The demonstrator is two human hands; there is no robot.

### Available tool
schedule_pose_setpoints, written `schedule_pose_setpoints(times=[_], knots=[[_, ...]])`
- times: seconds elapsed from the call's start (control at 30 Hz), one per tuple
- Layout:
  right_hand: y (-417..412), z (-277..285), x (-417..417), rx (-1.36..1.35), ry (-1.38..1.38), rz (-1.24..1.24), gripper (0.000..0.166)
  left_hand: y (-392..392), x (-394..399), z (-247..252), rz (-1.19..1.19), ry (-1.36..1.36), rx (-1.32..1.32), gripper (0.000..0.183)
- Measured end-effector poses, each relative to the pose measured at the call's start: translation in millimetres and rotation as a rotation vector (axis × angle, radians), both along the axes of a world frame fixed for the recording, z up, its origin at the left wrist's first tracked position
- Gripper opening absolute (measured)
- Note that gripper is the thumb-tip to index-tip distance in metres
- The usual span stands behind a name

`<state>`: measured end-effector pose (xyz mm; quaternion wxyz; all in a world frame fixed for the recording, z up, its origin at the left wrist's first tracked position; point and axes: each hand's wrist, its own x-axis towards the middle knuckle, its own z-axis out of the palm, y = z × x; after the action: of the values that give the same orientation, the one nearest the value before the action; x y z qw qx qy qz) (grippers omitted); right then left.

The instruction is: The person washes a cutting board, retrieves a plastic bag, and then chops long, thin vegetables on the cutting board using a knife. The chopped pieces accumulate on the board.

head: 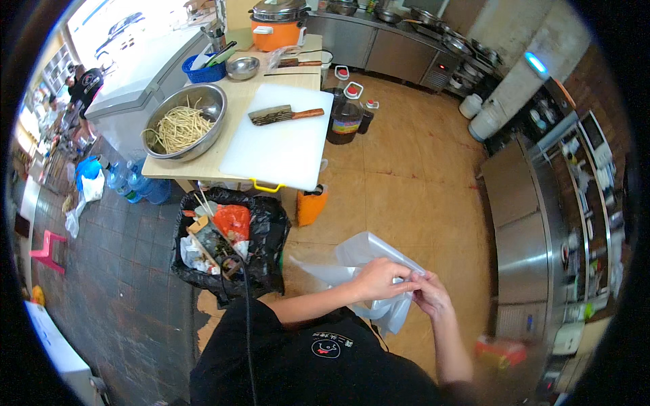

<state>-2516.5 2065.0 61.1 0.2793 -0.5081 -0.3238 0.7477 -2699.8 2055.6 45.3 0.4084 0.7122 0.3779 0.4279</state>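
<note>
Both hands pinch a translucent plastic bag [365, 254] in front of my body, over the brown floor. My left hand [383, 279] grips its upper edge, and my right hand [430, 293] holds the same edge with the fingertips of both hands meeting. The rest of the bag hangs loose below and to the left. Ahead on the wooden table lies a white cutting board [279, 142] with a cleaver [284, 114] flat on it. Left of the board, a steel bowl [216, 109] holds long pale green beans [183, 127].
A bin lined with a black bag [269, 243] holds rubbish beside the table's near edge. An orange rice cooker [278, 33] and a blue basket [204, 72] stand farther back. Jugs of dark liquid [345, 119] stand right of the table. Steel cabinets [520, 254] line the right side.
</note>
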Motion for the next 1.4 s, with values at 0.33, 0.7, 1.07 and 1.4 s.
schedule_pose_setpoints(times=[0.33,0.7,1.07,1.4], knots=[[266,24,99,-0.050,0.501,-0.162,0.020,201,-4,-25,0.675,0.541,-0.169,0.010],[517,25,3,0.095,0.303,0.504,0.016,257,-79,4,1.637,0.116,-0.071,0.010],[703,-26,-188,0.203,-0.116,0.435,0.033,362,-155,52,1.716,-0.706,0.123,0.009],[737,-34,-399,0.347,0.191,1.189,0.024,454,-236,112,1.510,-0.326,-0.162,0.035]])
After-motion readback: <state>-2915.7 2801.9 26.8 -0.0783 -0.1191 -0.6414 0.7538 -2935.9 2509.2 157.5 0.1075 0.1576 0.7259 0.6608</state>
